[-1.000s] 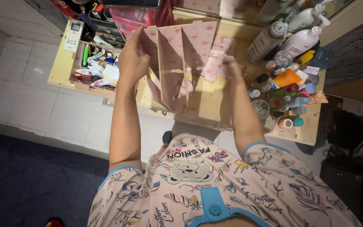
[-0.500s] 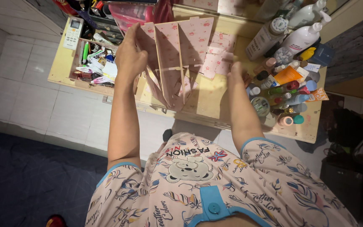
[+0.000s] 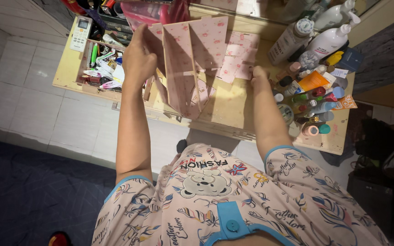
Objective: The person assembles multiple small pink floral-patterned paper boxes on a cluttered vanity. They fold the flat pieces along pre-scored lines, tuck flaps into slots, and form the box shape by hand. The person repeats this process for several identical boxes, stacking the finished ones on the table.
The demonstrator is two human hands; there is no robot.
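Note:
A half-built pink patterned wooden organizer (image 3: 192, 59) with upright divider panels stands tilted on the low wooden table (image 3: 226, 114). My left hand (image 3: 137, 61) grips its left side panel near the top. My right hand (image 3: 258, 77) rests on the table to the right of it, fingertips at the edge of several loose flat pink pieces (image 3: 235, 61); nothing shows in its grasp.
Many small bottles and tubes (image 3: 308, 91) crowd the table's right end, with white pump bottles (image 3: 331, 41) behind. At the left are an open tray of pens and clutter (image 3: 103, 68) and a white remote (image 3: 79, 33). White floor tiles (image 3: 33, 105) and a dark mat (image 3: 23, 191) lie below.
My left hand has lifted and turned the organizer slightly up and to the left. My right hand has shifted a little to the right beside the loose pieces.

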